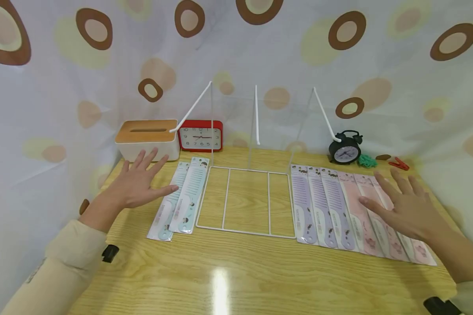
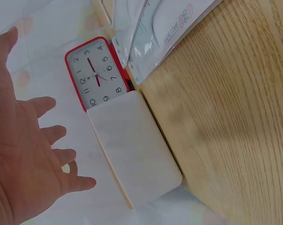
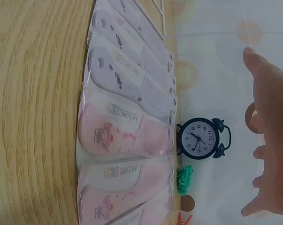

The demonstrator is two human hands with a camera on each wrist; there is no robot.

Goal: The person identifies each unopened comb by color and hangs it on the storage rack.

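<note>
Both hands spread, holding nothing: left hand (image 1: pixel 135 183) beside blue combs (image 1: pixel 181 199), right hand (image 1: pixel 406 205) over pink combs (image 1: pixel 372 214), contact unclear. Best pinch one packet edge, lift flat toward the wire rack (image 1: pixel 246 199).

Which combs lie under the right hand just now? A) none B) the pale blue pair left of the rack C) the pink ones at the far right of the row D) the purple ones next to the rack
C: the right hand hovers spread over the pink combs, beyond the purple combs.

Hidden and cut-off parts

The right hand (image 1: pixel 407 208) covers parts of the pink combs (image 1: pixel 368 210). The clock (image 2: pixel 95 72) is half behind the tissue box (image 2: pixel 134 150). Package print is too small to read.
</note>
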